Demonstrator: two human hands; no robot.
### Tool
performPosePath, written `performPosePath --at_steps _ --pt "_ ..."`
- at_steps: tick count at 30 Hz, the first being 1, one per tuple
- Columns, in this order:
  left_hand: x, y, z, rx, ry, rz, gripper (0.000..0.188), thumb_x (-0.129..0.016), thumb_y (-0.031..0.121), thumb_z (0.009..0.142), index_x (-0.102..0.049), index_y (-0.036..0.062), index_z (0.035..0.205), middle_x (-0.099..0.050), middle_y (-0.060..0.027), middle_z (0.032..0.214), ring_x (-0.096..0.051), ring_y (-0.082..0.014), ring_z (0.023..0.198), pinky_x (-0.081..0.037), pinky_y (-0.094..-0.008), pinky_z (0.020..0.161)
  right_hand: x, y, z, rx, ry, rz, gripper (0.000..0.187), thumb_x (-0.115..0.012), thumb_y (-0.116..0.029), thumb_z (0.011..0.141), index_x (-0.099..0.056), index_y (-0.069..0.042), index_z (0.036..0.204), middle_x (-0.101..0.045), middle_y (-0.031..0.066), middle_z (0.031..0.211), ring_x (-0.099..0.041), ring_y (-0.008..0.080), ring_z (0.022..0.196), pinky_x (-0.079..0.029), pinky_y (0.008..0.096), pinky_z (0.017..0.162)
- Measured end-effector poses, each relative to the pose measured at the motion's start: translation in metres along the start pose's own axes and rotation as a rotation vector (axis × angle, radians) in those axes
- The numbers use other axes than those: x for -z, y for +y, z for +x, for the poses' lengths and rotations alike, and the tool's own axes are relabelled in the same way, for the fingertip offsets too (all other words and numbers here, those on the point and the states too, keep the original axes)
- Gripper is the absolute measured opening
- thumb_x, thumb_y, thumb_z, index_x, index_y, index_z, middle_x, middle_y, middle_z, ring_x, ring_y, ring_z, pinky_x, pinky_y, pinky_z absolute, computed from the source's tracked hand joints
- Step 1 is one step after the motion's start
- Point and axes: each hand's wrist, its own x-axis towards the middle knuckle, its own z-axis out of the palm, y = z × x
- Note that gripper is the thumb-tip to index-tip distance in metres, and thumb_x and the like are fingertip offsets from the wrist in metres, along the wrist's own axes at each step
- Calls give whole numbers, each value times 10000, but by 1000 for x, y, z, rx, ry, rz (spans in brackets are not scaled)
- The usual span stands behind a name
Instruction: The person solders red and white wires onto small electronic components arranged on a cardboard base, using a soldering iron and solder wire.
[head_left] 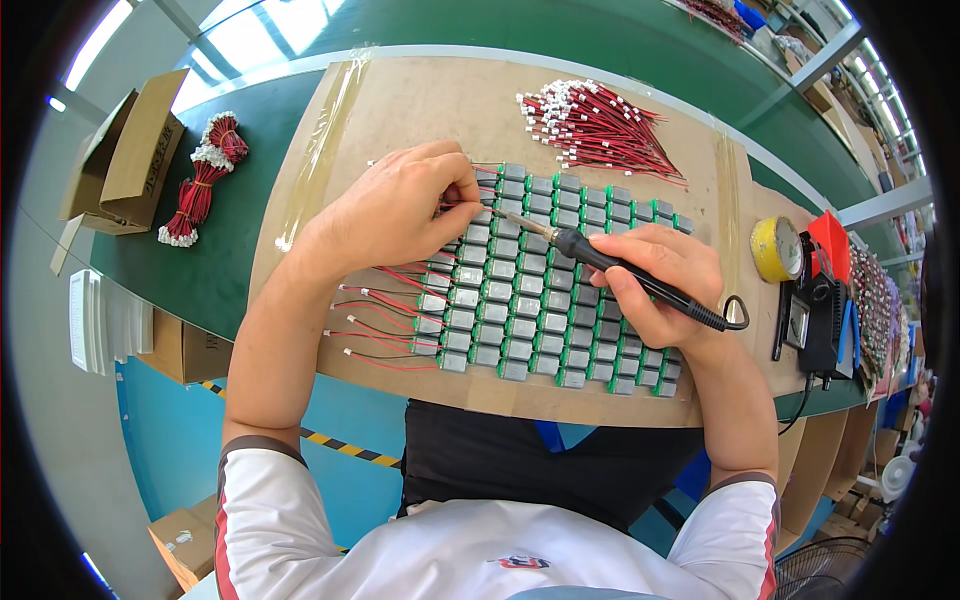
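My right hand [660,285] grips a black soldering iron [610,263] like a pen, its metal tip pointing left to the upper left part of a grid of small grey motors with green ends [545,300]. My left hand [400,205] pinches a thin red wire right at the iron's tip, fingers closed on it. Several motors in the left column have red wires with white plugs [375,330] trailing left. The grid lies on a brown cardboard sheet [420,100].
A loose pile of red wires with white plugs [595,125] lies at the back right of the sheet. A tied wire bundle [205,180] and an open cardboard box [125,155] sit left. A yellow tape roll [775,248] and a black soldering station [820,310] stand right.
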Motion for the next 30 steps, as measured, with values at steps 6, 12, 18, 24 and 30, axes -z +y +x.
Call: performPosePath --at_steps 6,12,18,24,30 --pt "0 1 0 11 -6 8 84 -737 52 945 -678 -7 933 -659 -105 919 -670 -241 815 -569 -364 764 0 -1 0 -6 3 8 286 -772 23 853 -803 46 1137 -776 161 853 -757 266 707 -595 342 622" --pt "2 4 1 58 -27 5 125 -740 114 952 -689 2 933 -710 -148 947 -722 -344 894 -582 -435 826 0 0 0 -5 3 8 282 -773 17 857 -805 46 1136 -774 162 849 -758 262 706 -593 335 613" --pt "1 3 1 41 -20 4 107 -744 84 945 -687 -6 934 -687 -132 943 -700 -299 859 -578 -402 797 0 0 0 -1 6 7 278 -773 11 862 -804 49 1137 -773 160 847 -754 259 703 -592 334 611" --pt "3 4 1 31 -19 20 108 -746 86 943 -688 -4 934 -685 -134 945 -699 -303 863 -577 -406 800 2 -2 0 -13 6 -1 291 -771 15 866 -800 53 1153 -776 161 855 -754 261 718 -592 340 620" --pt "1 4 1 28 -14 18 118 -751 92 946 -681 -1 929 -677 -136 944 -690 -314 861 -570 -413 793 10 5 -2 -33 97 -36 302 -775 18 912 -782 59 1211 -779 143 871 -748 252 750 -586 341 664"
